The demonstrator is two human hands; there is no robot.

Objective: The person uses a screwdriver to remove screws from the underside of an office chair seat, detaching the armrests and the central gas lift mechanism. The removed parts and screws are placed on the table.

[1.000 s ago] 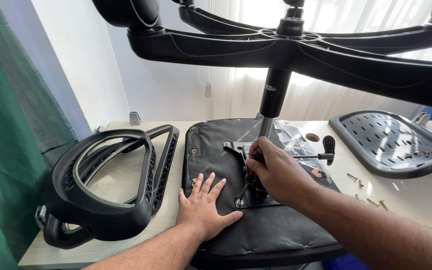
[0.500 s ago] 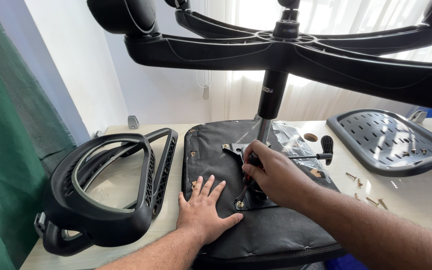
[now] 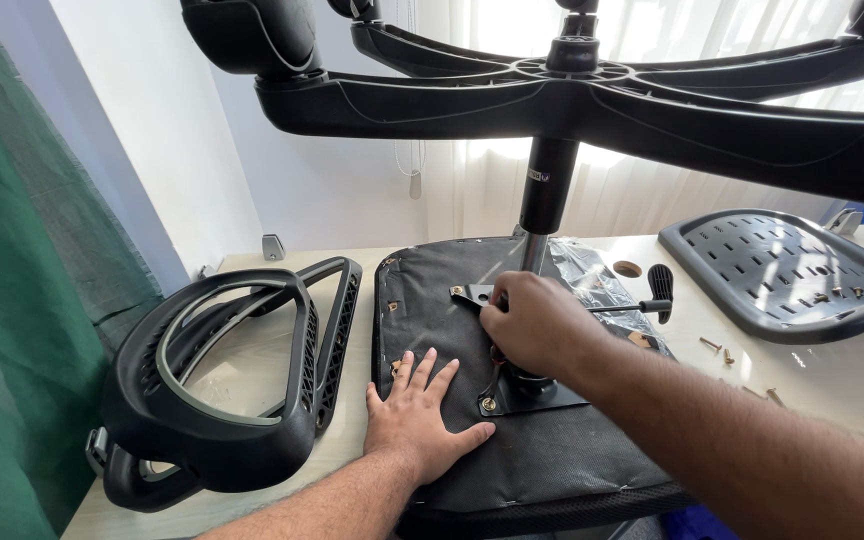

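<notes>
Head view: the left hand (image 3: 420,418) lies flat, fingers spread, on the upturned black seat (image 3: 432,300) at the counter's (image 3: 852,385) near edge. The right hand (image 3: 537,325), fingers curled tight, grips a tool over the metal plate (image 3: 542,397) mid-seat.

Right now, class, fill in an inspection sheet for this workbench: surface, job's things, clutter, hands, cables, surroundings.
Surface: pale wooden table.
Job's things: upturned black seat cushion lying flat; metal mounting plate on it; gas column rising to the star base overhead.
Clutter: loose screws; backrest frame at left; perforated black panel at right; clear plastic wrap.
Hands: left hand flat on cushion; right hand gripping a tool, mostly hidden, at the plate.
Cables: nothing seen.
Surroundings: green cloth, white curtain.
</notes>
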